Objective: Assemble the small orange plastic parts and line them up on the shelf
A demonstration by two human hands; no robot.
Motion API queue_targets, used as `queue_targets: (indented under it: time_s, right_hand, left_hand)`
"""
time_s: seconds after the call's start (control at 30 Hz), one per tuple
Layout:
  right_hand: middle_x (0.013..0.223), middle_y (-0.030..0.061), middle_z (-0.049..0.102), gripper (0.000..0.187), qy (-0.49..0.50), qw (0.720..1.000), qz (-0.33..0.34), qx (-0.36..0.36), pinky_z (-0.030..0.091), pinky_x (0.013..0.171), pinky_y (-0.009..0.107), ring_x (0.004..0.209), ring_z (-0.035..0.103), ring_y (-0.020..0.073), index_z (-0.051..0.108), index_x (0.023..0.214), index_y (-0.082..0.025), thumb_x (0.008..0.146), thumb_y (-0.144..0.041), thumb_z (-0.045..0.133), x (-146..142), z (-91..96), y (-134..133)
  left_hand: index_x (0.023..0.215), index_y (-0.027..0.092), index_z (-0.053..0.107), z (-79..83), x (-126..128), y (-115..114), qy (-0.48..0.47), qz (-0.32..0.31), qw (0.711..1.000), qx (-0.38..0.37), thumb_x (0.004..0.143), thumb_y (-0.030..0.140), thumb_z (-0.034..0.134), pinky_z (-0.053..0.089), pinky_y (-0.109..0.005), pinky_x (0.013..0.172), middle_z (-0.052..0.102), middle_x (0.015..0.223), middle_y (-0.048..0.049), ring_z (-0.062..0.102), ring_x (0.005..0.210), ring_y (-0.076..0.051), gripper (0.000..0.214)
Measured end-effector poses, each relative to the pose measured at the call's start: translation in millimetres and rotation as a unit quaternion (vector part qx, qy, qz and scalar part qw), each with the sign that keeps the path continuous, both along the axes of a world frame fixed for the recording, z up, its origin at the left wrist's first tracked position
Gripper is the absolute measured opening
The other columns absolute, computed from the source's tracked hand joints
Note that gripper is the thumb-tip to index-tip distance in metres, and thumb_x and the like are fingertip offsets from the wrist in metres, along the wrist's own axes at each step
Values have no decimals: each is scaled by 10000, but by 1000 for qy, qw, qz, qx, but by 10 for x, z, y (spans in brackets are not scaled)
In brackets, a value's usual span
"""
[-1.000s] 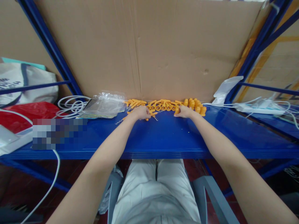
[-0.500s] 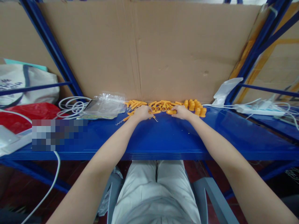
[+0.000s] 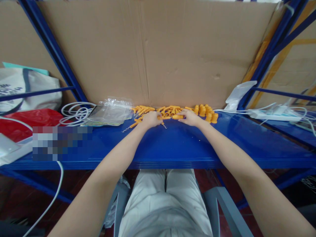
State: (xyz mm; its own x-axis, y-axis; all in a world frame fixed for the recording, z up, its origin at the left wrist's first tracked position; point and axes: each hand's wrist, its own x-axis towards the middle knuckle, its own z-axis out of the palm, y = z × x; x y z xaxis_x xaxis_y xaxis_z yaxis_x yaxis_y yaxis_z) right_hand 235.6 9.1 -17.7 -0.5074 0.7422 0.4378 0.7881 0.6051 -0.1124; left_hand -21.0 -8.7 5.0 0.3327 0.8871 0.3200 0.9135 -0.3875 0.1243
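Observation:
My left hand [image 3: 151, 119] is closed round an orange-handled corkscrew [image 3: 164, 125], whose wavy metal tip pokes out below the fingers. Just to the right, my right hand [image 3: 189, 118] pinches a short orange plastic piece [image 3: 177, 117] between thumb and fingers, pointing it toward the left hand. Behind both hands lie orange forked parts with round openings [image 3: 171, 109]. Another corkscrew [image 3: 133, 125] rests left of my left hand, its spiral toward me. The fingers hide part of what they hold.
Orange sticks [image 3: 144, 109] lie at the back left, and upright orange pieces [image 3: 207, 113] stand at the right. Clear plastic bags [image 3: 111, 112], coiled white cable [image 3: 76, 113] and a red bag [image 3: 27, 121] are leftward. A white power strip [image 3: 274, 115] sits right. Cardboard [image 3: 172, 56] walls the blue table [image 3: 172, 144].
My right hand has shifted slightly left with the orange piece, bringing it closer to my left hand. The left hand stays nearly in place with the corkscrew.

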Motion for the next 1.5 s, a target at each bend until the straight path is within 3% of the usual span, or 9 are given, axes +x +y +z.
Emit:
queue_targets:
  time_s: [0.27, 0.53, 0.9, 1.13, 1.3, 1.5]
  right_hand:
    - [1185, 131, 606, 433, 34, 998, 20, 49, 507, 1018, 470, 1035, 639, 274, 701, 1334, -205, 918, -226, 584, -32, -25, -19]
    - [1132, 115, 602, 409, 32, 997, 19, 62, 531, 966, 462, 986, 636, 268, 706, 1328, -249, 940, -253, 577, -81, -47, -42]
    - [1129, 138, 613, 395, 10, 1000, 15, 17, 508, 1014, 457, 1058, 635, 280, 682, 1328, -165, 970, -286, 566, -94, -38, -70]
    - [1165, 130, 582, 412, 7, 998, -4, 67, 533, 958, 440, 1000, 643, 269, 656, 1372, -221, 986, -274, 521, -146, 15, -135]
    - [1193, 147, 589, 431, 16, 997, 9, 73, 535, 957, 459, 1026, 650, 284, 644, 1393, -215, 986, -281, 517, -160, -5, -125]
    - [1288, 132, 667, 494, 96, 995, 17, 24, 496, 1053, 533, 1190, 634, 313, 644, 1386, -245, 896, -290, 688, -111, -45, -15]
  left_hand:
    - [1177, 186, 726, -67, 21, 39, -35, -35, 998, 42, 879, 335, 609, 514, -339, 919, 741, 1137, -114, 670, 1068, -267, 353]
    - [1143, 167, 740, -104, -20, 114, -68, -63, 996, 8, 857, 300, 595, 505, -310, 834, 749, 950, -67, 678, 889, -225, 348]
    - [1035, 170, 747, -122, -50, 133, -95, -86, 992, 1, 813, 282, 599, 481, -291, 777, 744, 911, -57, 649, 816, -203, 290]
    - [1079, 148, 733, -138, -64, 169, -120, -80, 989, -12, 854, 326, 579, 460, -270, 717, 687, 786, -16, 602, 736, -172, 325]
    - [1104, 164, 732, -122, -62, 143, -99, -80, 992, -2, 853, 310, 589, 483, -283, 746, 717, 837, -36, 634, 785, -192, 324]
    - [1125, 172, 734, -97, -30, 85, -40, -57, 997, 23, 849, 296, 613, 514, -325, 845, 759, 1016, -91, 690, 937, -249, 326]
